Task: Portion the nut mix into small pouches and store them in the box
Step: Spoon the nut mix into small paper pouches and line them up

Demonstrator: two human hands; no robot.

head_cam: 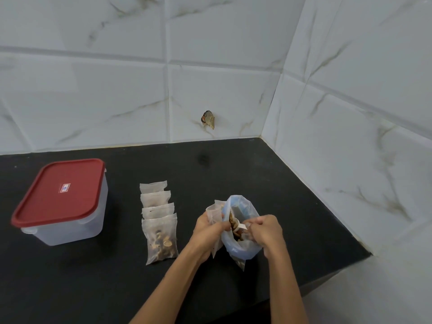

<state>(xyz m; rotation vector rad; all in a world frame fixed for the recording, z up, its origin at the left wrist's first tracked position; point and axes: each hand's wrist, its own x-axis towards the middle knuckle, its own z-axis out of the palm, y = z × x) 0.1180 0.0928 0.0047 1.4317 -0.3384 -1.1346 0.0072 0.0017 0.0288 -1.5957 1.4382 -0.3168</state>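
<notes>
A clear bluish plastic bag of nut mix (242,246) stands on the black counter, its mouth open. My left hand (208,232) grips a small translucent pouch (214,212) together with the bag's left rim. My right hand (266,232) pinches a white spoon (239,226) loaded with nuts inside the bag's mouth. Several filled pouches (159,220) lie in an overlapping row to the left. The clear box with a red lid (62,199) stands shut at the far left.
The black counter (280,183) ends at tiled walls behind and to the right. A brown torn spot (208,119) marks the back wall. The counter's front edge runs under my forearms.
</notes>
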